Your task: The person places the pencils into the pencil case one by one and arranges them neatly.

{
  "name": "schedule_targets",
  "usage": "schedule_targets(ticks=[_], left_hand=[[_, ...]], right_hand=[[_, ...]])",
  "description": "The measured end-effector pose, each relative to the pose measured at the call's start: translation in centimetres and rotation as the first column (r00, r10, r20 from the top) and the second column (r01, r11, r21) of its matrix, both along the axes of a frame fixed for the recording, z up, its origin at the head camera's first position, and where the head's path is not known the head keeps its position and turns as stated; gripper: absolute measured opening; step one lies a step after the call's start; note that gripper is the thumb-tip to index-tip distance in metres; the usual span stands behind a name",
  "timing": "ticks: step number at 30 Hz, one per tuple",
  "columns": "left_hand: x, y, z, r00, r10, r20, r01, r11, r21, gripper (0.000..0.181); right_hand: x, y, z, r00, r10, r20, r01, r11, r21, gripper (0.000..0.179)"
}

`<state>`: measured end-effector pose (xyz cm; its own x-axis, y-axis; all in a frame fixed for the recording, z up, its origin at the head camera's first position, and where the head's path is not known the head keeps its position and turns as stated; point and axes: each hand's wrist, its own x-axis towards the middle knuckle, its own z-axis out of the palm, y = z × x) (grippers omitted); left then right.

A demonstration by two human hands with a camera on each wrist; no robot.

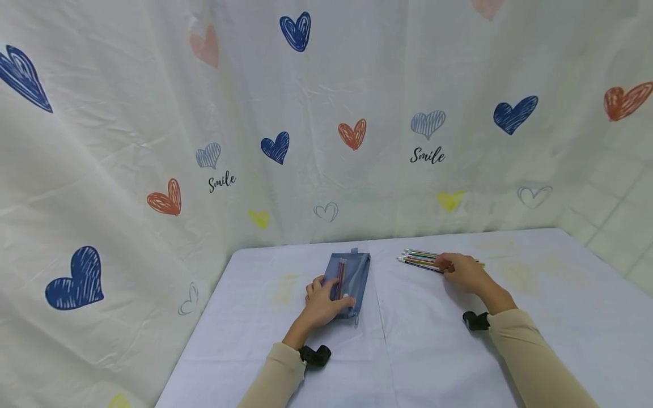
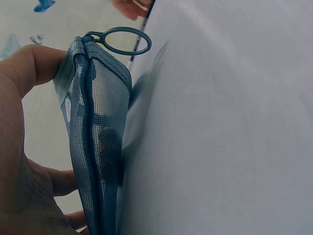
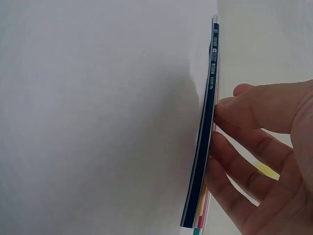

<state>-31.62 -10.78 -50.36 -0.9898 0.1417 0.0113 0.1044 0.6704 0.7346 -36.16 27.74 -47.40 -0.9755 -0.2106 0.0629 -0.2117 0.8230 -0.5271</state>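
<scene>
A blue mesh pencil case (image 1: 360, 283) lies on the white table, with reddish pencils (image 1: 340, 272) showing on its face. My left hand (image 1: 321, 303) rests on the case, thumb across its near part and fingers toward its left side. In the left wrist view, the fingertips touch the upper face of the pencil case (image 2: 105, 147). To the right lies a bundle of pencils (image 1: 420, 259). My right hand (image 1: 465, 273) pinches at them near their right end. A navy pencil (image 3: 203, 127) hides part of the fingertips in the right wrist view.
A ring-shaped zip pull (image 2: 128, 40) sticks out from the near end of the case. The white tablecloth (image 1: 418, 340) has a crease running between the hands. Behind the table hangs a pale curtain (image 1: 316, 85) printed with hearts.
</scene>
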Motion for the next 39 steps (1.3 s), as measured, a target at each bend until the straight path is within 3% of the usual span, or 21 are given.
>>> schedule_targets(ticks=[22, 28, 39], left_hand=[[-0.1, 0.0, -0.3, 1.0, 0.003, -0.006, -0.002, 1.0, 0.015, 0.087], [0.0, 0.0, -0.3, 1.0, 0.005, -0.006, -0.005, 1.0, 0.019, 0.087], [0.2, 0.1, 0.3, 1.0, 0.0, 0.0, 0.0, 1.0, 0.029, 0.085]], right_hand=[[0.2, -1.0, -0.1, 0.995, 0.088, 0.046, -0.093, 0.99, 0.109, 0.022], [0.2, -1.3, -0.1, 0.995, 0.08, 0.067, -0.086, 0.993, 0.085, 0.022], [0.2, -1.1, 0.6, 0.993, 0.102, 0.057, -0.098, 0.992, -0.074, 0.031]])
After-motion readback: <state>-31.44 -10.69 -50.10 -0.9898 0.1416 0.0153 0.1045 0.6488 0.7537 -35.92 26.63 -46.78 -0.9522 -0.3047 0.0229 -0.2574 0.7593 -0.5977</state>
